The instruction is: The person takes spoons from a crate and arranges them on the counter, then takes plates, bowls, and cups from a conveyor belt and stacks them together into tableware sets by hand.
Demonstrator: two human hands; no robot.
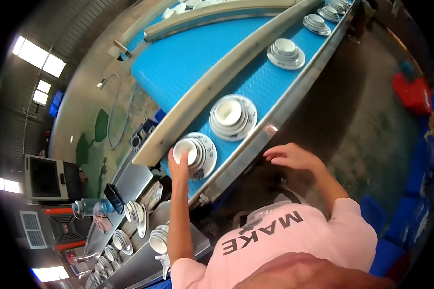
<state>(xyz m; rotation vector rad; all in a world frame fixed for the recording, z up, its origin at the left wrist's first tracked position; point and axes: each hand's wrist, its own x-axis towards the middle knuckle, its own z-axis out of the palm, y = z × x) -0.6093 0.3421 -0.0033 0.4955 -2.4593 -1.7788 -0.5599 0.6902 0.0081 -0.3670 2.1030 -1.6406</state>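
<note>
Clock directions are read from the centre of the view. At 8 o'clock, the nearest stack (pixel 203 153) of white dishes is borne on a blue conveyor belt (pixel 205 186); smaller bowls are nested in larger ones, and a patterned plate is set beneath. Its top bowl is gripped at the rim by the left hand (pixel 179 166), the thumb laid over the mouth and the fingers set round the outside. The right hand (pixel 287 156) is held at 3 o'clock, with nothing in it, its fingers loosely extended and lightly curled, apart from the dishes. Just beside the gripped stack, towards 1 o'clock, a second stack (pixel 233 117) is seen, similarly nested on its plate. Farther out at 1 o'clock, a third stack (pixel 286 54) is carried on the belt. Between 7 and 8 o'clock, more dish stacks (pixel 122 242) are lined up on a metal counter (pixel 142 262). At 8 o'clock, a bluish bottle (pixel 89 207) is stood; its contents cannot be made out.
</note>
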